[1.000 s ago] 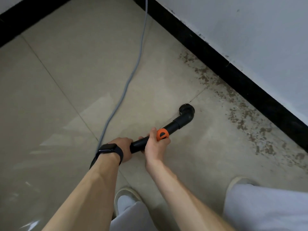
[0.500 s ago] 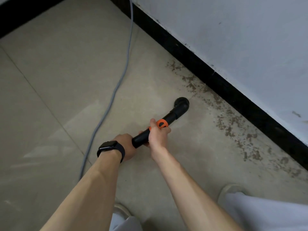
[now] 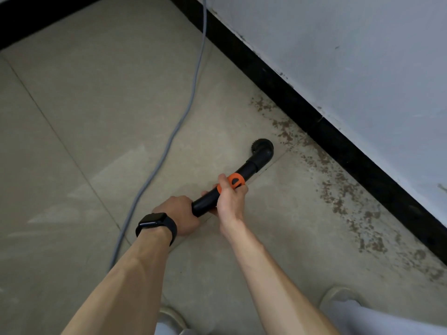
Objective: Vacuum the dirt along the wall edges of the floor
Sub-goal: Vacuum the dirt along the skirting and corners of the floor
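Both hands wrapped tight on the black vacuum wand (image 3: 242,175): left hand (image 3: 181,213) low, right hand (image 3: 231,197) by the orange collar (image 3: 235,180). Brush nozzle (image 3: 262,147) sits mid-frame just beside the dirt (image 3: 333,189) along the black baseboard (image 3: 338,143).

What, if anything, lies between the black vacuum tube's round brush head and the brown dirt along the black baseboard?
Nothing visible: only bare beige floor tile separates the round brush head from the brown dirt beside the black baseboard. The grey cable lies to its left, clear of that path.
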The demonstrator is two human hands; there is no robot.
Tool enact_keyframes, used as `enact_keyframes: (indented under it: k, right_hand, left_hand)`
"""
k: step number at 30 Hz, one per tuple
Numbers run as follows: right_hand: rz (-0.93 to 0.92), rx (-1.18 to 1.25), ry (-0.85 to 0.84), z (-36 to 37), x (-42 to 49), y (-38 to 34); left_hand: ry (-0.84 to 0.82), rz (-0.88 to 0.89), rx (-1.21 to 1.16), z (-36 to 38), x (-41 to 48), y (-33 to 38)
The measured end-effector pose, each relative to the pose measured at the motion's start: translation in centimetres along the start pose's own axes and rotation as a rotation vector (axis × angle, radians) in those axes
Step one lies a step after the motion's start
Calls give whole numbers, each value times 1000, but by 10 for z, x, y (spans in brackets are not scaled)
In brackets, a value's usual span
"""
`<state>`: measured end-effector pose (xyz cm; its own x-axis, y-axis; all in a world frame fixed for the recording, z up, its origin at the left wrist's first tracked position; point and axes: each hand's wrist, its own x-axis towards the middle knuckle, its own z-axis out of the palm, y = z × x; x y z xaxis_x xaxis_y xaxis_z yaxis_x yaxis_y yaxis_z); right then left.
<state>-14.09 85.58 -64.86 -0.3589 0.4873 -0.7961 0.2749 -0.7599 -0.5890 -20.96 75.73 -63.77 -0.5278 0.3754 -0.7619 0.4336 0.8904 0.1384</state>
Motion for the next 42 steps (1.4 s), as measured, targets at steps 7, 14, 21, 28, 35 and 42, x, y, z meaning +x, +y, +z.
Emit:
enact_keyframes:
  k: [7,14,21,28,35,42]
  right_hand:
    - [63,-62,-101,20,18,-25]
    - [6,-96,-33,26,37,-34]
    - [-73,-142,-13,29,59,-63]
    - [-73,-161,-26,28,73,-82]
    - [-84,-187,-44,26,85,-95]
    - [-87,-193,-25,33,96,-107]
  left_hand:
    - [117,-54,-95,-4,6,-1]
    - [213,-20,-104,-7,20,9]
    - [388,149,-143,-5,35,16]
    - [482,194,-108,-5,49,19]
    - [494,191,-104,-9,63,28]
    - [509,181,-96,-25,80,33]
